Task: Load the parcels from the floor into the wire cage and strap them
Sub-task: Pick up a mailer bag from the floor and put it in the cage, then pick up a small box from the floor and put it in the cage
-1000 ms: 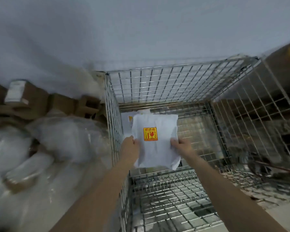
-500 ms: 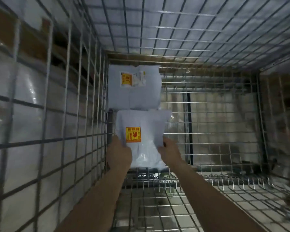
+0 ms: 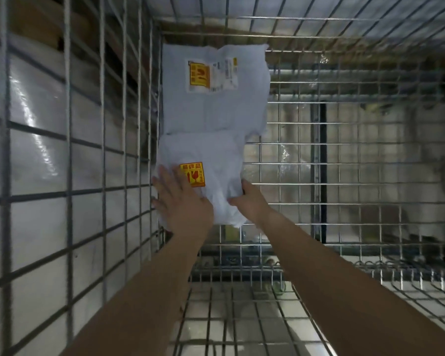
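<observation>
left hand [image 3: 183,204] flat, fingers straight, on near parcel [image 3: 216,155] | right hand [image 3: 251,202] grips its right edge | far parcel [image 3: 216,106] touching it, inside wire cage [image 3: 68,124]

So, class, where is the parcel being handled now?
The near parcel sits left of centre in the head view, against the left wall of the wire cage, touching the far parcel.

The near parcel [image 3: 216,155] now down against the far parcel [image 3: 213,98], left hand [image 3: 183,201] flat atop

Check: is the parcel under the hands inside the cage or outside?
Inside. The parcel lies against the cage wire, next to a second parcel; left hand flat on it, right hand pinching its edge.
</observation>
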The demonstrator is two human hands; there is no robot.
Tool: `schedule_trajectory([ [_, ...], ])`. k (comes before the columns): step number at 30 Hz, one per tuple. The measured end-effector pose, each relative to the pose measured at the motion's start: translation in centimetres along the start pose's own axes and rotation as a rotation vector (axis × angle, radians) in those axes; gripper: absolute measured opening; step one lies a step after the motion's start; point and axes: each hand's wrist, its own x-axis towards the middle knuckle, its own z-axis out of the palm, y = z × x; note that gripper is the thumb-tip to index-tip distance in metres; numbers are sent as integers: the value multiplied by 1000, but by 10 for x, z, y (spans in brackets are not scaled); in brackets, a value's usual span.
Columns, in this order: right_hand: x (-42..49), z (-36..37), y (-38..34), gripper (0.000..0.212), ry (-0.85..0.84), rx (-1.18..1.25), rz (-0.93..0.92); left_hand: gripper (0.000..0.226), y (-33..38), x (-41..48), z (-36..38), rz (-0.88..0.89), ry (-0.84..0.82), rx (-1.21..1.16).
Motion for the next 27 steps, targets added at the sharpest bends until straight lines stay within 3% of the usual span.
schedule_trajectory([
  [5, -28, -22, -23, 50, 113, -63, 40, 82, 12, -15, -39, 70, -132, 55],
  [9, -86, -60, -85, 38, 131, -250, -4, 71, 45, -37, -118, 228, -222, -10],
  [12, -149, -95, -153, 37, 2, -775, -8, 45, 71, -61, -197, 384, -278, -168],
  [14, -197, -117, -205, 35, 33, -1038, -63, 34, 90, -91, -261, 540, -291, -177],
  [17, -288, -150, -288, 31, 219, -1049, -186, 30, 113, -149, -363, 726, -194, -82],
  [21, -441, -193, -378, 34, 412, -981, -252, 31, 129, -219, -490, 843, -65, -57],
  [27, -623, -237, -446, 31, 680, -952, -381, 30, 126, -327, -657, 962, 273, -103],
])
